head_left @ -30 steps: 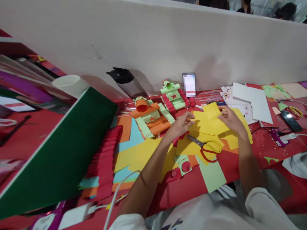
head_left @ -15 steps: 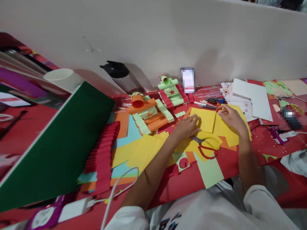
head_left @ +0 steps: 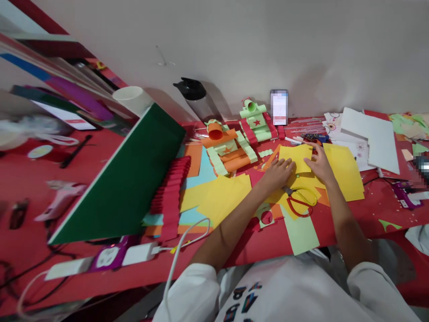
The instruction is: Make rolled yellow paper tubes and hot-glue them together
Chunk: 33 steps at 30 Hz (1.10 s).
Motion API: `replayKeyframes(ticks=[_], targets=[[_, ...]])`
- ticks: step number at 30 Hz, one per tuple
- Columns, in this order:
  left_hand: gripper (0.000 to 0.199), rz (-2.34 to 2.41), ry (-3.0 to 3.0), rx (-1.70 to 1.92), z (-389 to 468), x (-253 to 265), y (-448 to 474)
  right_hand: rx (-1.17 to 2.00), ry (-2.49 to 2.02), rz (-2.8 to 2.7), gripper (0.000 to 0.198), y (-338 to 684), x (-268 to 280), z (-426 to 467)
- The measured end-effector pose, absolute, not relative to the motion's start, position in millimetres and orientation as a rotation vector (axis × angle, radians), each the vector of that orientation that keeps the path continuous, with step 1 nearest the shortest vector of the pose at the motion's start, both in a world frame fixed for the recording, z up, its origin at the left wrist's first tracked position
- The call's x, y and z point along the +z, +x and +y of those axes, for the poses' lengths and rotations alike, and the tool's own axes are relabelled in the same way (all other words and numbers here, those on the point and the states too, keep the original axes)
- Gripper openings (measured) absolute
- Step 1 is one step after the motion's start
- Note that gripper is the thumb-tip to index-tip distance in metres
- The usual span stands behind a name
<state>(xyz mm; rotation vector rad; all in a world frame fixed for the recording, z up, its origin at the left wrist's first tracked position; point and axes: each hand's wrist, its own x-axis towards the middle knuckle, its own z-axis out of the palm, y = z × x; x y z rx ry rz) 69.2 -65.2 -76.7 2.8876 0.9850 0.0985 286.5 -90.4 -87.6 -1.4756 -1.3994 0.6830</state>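
My left hand (head_left: 278, 173) lies palm down, fingers stretched out, at the lower left corner of a yellow paper sheet (head_left: 295, 155). At the sheet's right edge, the thumb and bent fingers of my right hand (head_left: 320, 164) hold the paper, which looks slightly lifted or curved there. Scissors (head_left: 301, 201) with one yellow and one red handle loop rest just below both hands, on more yellow paper. Further yellow sheets (head_left: 346, 172) are to the right of my right hand. A pale green strip (head_left: 300, 232) extends toward the table's front edge.
Left of the hands stand an orange rolled-paper model (head_left: 228, 150) and a green one (head_left: 256, 123). A dark green board (head_left: 124, 188) leans beside pleated red paper (head_left: 172, 197). A phone (head_left: 279, 107), a bottle (head_left: 197, 98) and white foam board (head_left: 372, 138) line the back. A white cable (head_left: 182, 241) crosses the front.
My right hand has closed on the yellow sheet's right edge, and that edge now looks raised. My left hand stays on the sheet. The view has swung left.
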Motion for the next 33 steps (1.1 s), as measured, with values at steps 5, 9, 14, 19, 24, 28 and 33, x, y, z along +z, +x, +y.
replayKeyframes(ticks=[5, 9, 14, 19, 24, 28, 33], targets=[[0.043, 1.247, 2.717, 0.203, -61, -45, 17, 0.845, -1.334, -1.243, 0.067, 295, -83, -94], [0.043, 1.522, 2.479, 0.165, -79, -39, -46, 0.831, -1.451, -1.471, 0.050, 303, -83, -97], [0.052, 1.983, 2.261, 0.083, -126, -63, -91, 0.564, -1.688, -1.670, 0.039, 301, -84, -99], [0.073, 2.155, 2.089, 0.216, -141, -85, -106, 0.687, -1.391, -1.405, 0.028, 297, -80, -95], [0.064, 2.193, 1.960, 0.316, -127, -86, -116, 0.796, -1.228, -1.054, 0.042, 298, -78, -94], [0.032, 2.275, 1.996, 0.481, -128, -65, -122, 0.936, -1.127, -0.886, 0.067, 297, -73, -98], [0.013, 2.409, 1.897, 1.116, -138, -14, -127, 1.087, -1.013, -0.791, 0.079, 289, -69, -99]])
